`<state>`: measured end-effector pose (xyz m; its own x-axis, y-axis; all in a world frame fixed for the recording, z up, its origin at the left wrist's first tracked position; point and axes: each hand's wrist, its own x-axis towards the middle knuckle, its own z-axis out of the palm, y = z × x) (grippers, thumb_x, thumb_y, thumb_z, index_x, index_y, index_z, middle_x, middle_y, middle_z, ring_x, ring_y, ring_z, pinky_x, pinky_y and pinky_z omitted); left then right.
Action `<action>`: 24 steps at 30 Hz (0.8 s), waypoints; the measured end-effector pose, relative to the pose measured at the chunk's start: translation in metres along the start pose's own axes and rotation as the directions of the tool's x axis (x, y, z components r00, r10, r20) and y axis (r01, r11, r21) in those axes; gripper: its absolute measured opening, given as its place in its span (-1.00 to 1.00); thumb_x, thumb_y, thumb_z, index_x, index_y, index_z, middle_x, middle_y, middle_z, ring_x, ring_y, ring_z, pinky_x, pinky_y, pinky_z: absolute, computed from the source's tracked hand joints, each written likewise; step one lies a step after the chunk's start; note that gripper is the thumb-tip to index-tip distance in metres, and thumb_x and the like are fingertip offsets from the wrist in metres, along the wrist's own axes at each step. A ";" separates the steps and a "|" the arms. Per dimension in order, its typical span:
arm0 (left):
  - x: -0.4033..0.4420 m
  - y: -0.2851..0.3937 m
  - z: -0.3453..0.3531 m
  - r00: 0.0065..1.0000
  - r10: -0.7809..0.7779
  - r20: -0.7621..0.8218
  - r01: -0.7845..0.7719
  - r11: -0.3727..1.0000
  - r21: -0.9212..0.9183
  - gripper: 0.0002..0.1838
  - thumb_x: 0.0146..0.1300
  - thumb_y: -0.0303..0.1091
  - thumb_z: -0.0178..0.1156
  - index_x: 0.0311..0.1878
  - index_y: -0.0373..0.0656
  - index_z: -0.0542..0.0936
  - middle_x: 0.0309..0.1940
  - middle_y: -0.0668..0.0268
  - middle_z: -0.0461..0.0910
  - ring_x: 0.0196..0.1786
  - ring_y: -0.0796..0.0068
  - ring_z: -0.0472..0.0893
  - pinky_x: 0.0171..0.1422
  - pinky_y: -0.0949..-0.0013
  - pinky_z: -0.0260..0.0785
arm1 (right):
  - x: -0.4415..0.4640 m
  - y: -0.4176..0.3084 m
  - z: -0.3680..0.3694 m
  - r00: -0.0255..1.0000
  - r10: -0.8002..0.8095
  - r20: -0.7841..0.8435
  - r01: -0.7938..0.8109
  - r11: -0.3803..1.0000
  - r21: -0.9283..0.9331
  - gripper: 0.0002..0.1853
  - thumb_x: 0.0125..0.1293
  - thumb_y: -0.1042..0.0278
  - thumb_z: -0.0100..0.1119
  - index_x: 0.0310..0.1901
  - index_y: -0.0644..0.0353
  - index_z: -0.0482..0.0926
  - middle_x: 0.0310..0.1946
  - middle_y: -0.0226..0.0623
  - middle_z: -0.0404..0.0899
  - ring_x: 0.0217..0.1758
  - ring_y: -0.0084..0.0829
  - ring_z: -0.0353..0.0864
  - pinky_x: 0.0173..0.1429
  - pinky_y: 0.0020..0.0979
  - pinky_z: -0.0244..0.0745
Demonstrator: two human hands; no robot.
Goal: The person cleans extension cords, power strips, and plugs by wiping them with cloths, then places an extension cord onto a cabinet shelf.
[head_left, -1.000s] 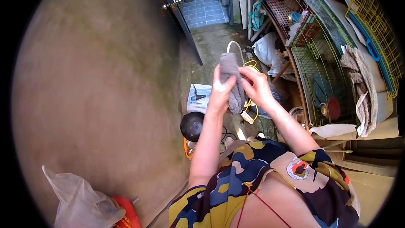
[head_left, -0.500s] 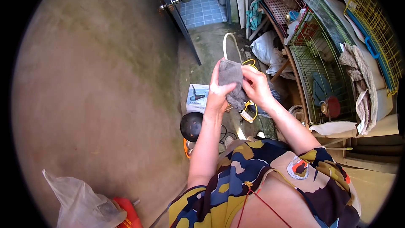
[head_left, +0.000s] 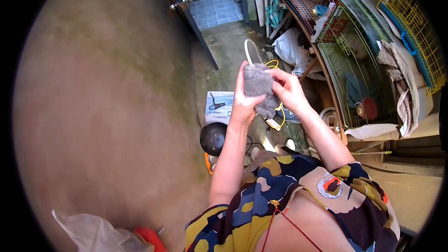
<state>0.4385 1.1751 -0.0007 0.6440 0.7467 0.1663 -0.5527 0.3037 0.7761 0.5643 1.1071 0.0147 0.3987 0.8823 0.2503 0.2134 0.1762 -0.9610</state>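
My left hand [head_left: 244, 105] is closed round the left side of a bunched grey cloth [head_left: 258, 83], its thumb pressed across the lower front. On the other side, my right hand [head_left: 290, 90] pinches the cloth's right edge. A white curved tube or cord [head_left: 248, 51] loops up from the top of the cloth. Whatever the cloth covers is hidden. Below my hands, a yellow cord [head_left: 283, 112] and a white plug or power strip [head_left: 272, 123] show near the floor.
A box with a hair dryer picture [head_left: 219, 106] stands left of my forearm, with a round black object [head_left: 213, 138] below it. Wire cages [head_left: 354, 70] line the right, with a towel [head_left: 396, 81] hanging there. An open door [head_left: 196, 28] is ahead; a plastic bag [head_left: 93, 231] lies lower left.
The grey cloth has shifted slightly right and turned a little in my hands. My right fingers have moved higher along its edge. The camera view has shifted slightly.
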 end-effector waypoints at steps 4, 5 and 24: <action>-0.005 -0.007 -0.043 0.995 -0.086 -0.046 0.074 0.975 -0.211 -0.34 0.11 -0.57 0.12 0.33 -0.15 0.22 0.18 0.20 0.39 0.22 0.31 0.41 0.29 0.25 0.28 | -0.004 -0.007 -0.007 0.988 0.151 0.005 -0.147 0.951 0.273 -0.72 0.24 0.60 -0.01 -0.01 0.38 0.52 -0.32 -0.40 0.57 -0.40 -0.68 0.39 -0.27 -0.62 0.34; -0.005 -0.005 -0.052 0.982 -0.177 -0.060 0.136 0.897 -0.421 -0.46 0.20 -0.47 0.11 0.28 -0.15 0.28 0.15 0.18 0.41 0.20 0.31 0.43 0.28 0.23 0.29 | -0.006 -0.008 -0.009 0.989 0.148 0.005 -0.143 0.948 0.286 -0.73 0.27 0.57 0.02 -0.01 0.39 0.52 -0.27 -0.37 0.59 -0.38 -0.68 0.41 -0.28 -0.63 0.35; -0.010 -0.049 0.058 0.969 -0.134 -0.206 0.133 0.991 -0.018 -0.71 0.26 -0.40 0.12 0.01 -0.29 0.48 -0.17 0.22 0.59 -0.15 0.40 0.60 -0.01 0.36 0.44 | -0.046 -0.005 -0.070 0.994 -0.103 0.027 0.103 0.995 0.016 -0.58 0.05 0.59 0.20 0.02 0.24 0.52 -0.10 -0.24 0.45 -0.13 -0.48 0.49 -0.14 -0.52 0.43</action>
<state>0.4907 1.1184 -0.0051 0.5888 0.8054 -0.0682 -0.4719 0.4111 0.7799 0.6071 1.0356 0.0168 0.3501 0.8710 0.3447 0.2392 0.2726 -0.9319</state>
